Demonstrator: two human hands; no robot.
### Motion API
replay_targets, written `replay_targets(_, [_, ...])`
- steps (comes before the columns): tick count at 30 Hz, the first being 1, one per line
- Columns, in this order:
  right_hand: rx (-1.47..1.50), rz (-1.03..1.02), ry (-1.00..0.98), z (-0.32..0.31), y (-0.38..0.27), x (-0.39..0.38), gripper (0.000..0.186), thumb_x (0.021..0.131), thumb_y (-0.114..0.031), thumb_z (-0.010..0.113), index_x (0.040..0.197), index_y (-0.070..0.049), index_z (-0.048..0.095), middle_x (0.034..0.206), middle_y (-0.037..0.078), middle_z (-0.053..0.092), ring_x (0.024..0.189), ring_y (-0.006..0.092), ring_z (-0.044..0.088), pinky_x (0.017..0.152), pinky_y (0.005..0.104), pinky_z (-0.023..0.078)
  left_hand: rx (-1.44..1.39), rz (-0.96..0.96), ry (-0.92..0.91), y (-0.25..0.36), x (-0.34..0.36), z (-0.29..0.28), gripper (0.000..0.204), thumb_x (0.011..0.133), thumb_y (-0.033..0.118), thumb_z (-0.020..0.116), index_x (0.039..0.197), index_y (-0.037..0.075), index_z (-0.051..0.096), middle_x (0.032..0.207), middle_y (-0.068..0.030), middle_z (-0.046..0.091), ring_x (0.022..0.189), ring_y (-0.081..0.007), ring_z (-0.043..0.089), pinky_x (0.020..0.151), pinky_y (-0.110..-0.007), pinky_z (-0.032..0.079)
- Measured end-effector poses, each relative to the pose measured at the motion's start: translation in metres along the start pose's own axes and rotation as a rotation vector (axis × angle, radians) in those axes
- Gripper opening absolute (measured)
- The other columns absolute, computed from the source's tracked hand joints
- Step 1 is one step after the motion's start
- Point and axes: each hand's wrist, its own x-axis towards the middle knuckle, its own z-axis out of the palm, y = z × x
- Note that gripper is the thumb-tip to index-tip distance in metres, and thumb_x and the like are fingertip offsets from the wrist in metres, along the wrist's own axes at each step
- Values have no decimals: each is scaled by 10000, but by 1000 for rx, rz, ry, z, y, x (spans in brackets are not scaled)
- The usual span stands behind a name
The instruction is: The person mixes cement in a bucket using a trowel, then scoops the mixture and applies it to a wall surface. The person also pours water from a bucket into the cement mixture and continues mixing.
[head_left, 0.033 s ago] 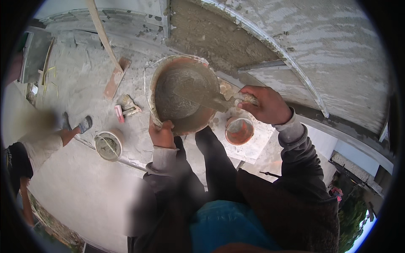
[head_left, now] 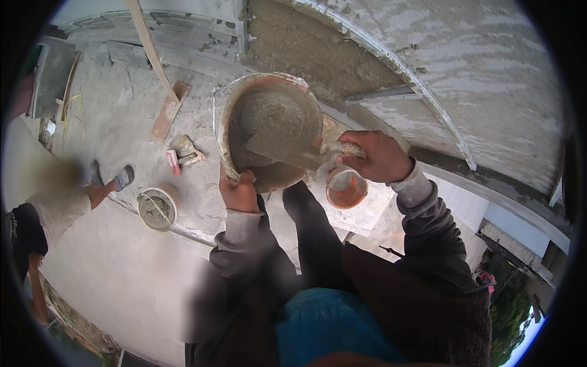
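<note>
My left hand (head_left: 239,191) grips the near-left rim of a mortar-caked orange bucket (head_left: 263,86), held up and tilted so that its inside shows. Wet grey mortar (head_left: 284,116) coats the inside. In my right hand (head_left: 378,156) is a trowel (head_left: 282,150), its fingers closed round the crusted handle. The trowel's flat, mortar-smeared blade reaches leftward over the rim into the bucket. A thin wire bail hangs along the bucket's left side.
A smaller orange bucket (head_left: 347,187) stands below right, and a pail of mortar (head_left: 158,208) on the left. A brush (head_left: 188,150), a red-and-white block (head_left: 173,163) and a board (head_left: 170,113) lie beyond. A partly plastered wall (head_left: 318,49) rises ahead; another person (head_left: 55,223) is far left.
The bucket has shifted slightly to the right with my left hand. My right hand has moved a little left and down, and the trowel blade sits slightly lower in the bucket.
</note>
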Motion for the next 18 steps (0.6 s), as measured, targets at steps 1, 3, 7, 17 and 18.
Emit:
replay_targets(1, [6, -19, -28, 13, -2, 7, 351, 876, -342, 666, 1140, -110, 660, 1029, 133, 697, 959, 344, 670, 812, 453, 524, 5, 63, 0, 7, -8, 12, 620, 697, -57, 523, 1317, -56, 525, 1098, -96, 632, 930, -169, 594, 816, -270, 479])
replay_targets(3, [-70, -11, 58, 32, -5, 20, 320, 862, -317, 666, 1121, -131, 663, 1019, 105, 688, 955, 301, 675, 793, 448, 531, 20, 172, -1, 20, -26, 32, 615, 716, -39, 523, 1331, -59, 509, 1143, -111, 620, 980, -176, 589, 876, -278, 472])
replay_targets(7, [-367, -68, 535, 41, 1, 25, 290, 833, -266, 672, 1110, -181, 665, 970, 37, 650, 905, 220, 667, 725, 418, 526, 130, 307, -31, 42, -51, 39, 581, 731, -32, 531, 1311, -57, 508, 1144, -109, 607, 999, -180, 582, 905, -285, 464])
replay_targets(17, [-431, -302, 849, -22, -26, 10, 289, 812, -262, 714, 1090, -187, 686, 921, -5, 614, 860, 179, 637, 612, 357, 465, -257, -256, 203, 83, -3, 39, 543, 734, -6, 572, 1256, -26, 425, 892, -96, 534, 717, -193, 573, 475, -337, 515])
replay_targets(18, [-423, -307, 850, -27, -33, 3, 280, 814, -264, 714, 1082, -184, 692, 915, -2, 620, 862, 184, 639, 619, 362, 473, -296, -253, 203, 81, -4, 38, 520, 733, -8, 572, 1230, -23, 421, 872, -95, 521, 697, -195, 570, 443, -351, 516])
